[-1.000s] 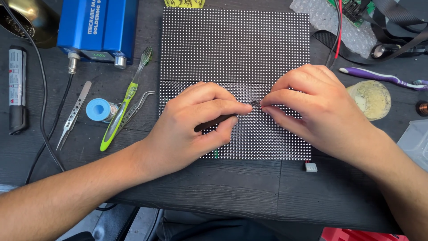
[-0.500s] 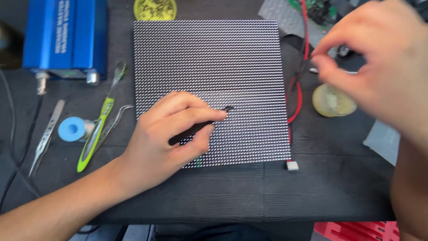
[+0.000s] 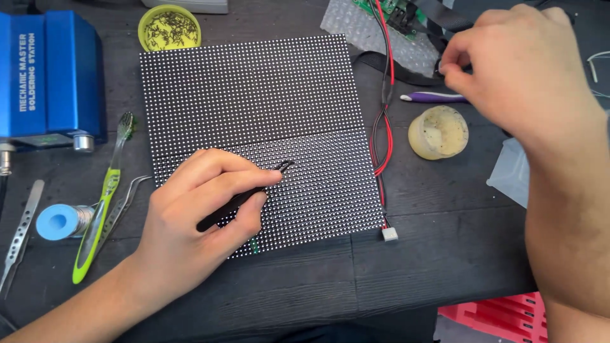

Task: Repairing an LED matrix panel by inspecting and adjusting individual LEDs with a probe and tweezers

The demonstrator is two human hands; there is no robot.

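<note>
Dotted black LED screen panel (image 3: 254, 108) lies flat mid-table.

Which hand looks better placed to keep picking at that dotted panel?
The left hand, probably. It holds black tweezers with the tips on the LED panel. The right hand is off the panel, up near the purple-handled tool.
</note>
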